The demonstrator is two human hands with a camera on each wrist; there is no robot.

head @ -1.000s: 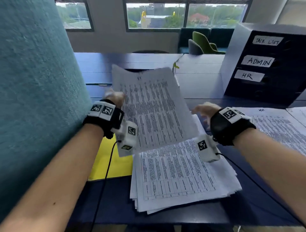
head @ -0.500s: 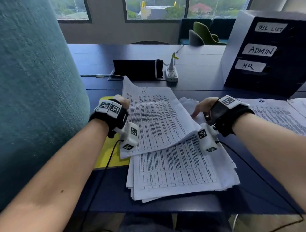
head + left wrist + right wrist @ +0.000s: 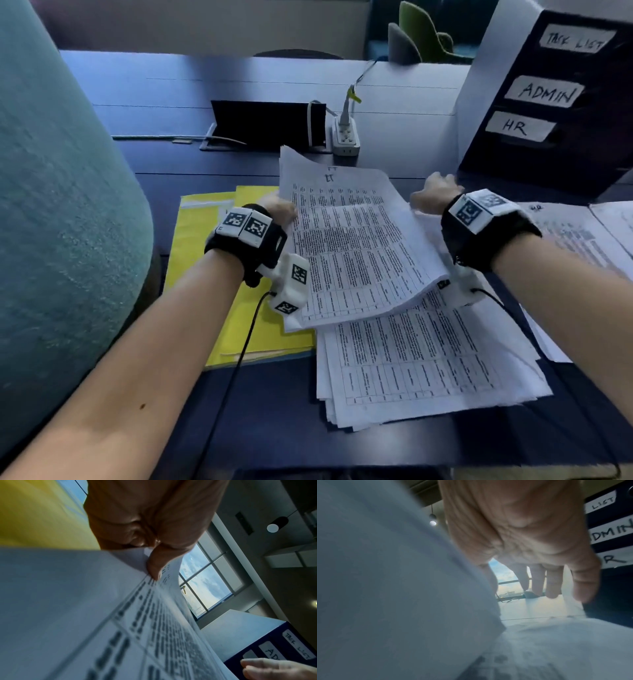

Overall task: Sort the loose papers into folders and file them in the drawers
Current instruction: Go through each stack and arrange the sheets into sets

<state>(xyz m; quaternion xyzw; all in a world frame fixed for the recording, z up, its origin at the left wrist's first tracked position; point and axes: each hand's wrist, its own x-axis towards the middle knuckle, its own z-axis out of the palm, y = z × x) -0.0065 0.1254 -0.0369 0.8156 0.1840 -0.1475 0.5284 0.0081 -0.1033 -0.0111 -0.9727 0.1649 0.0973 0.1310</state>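
A thin bundle of printed sheets marked "IT" [image 3: 346,246] is lifted at an angle over the main paper stack [image 3: 421,363]. My left hand [image 3: 279,212] pinches the bundle's left edge, thumb on top [image 3: 154,566]. My right hand [image 3: 436,193] hovers past the bundle's right edge with fingers [image 3: 553,582] straight and spread, holding nothing. Yellow folders [image 3: 209,246] lie to the left of the stack, partly under my left wrist. The dark drawer unit [image 3: 555,102] stands at the back right with labels TASK LIST, ADMIN and HR.
A teal padded partition [image 3: 61,205] walls off the left side. A power strip [image 3: 346,137] and a black upright panel [image 3: 267,125] sit behind the papers. More sheets marked HR [image 3: 582,236] lie at the right of the dark blue table [image 3: 274,411].
The IT bundle has come down from upright to a low tilt over the stack. My right hand moved forward toward the drawer unit. The view dipped toward the desk.
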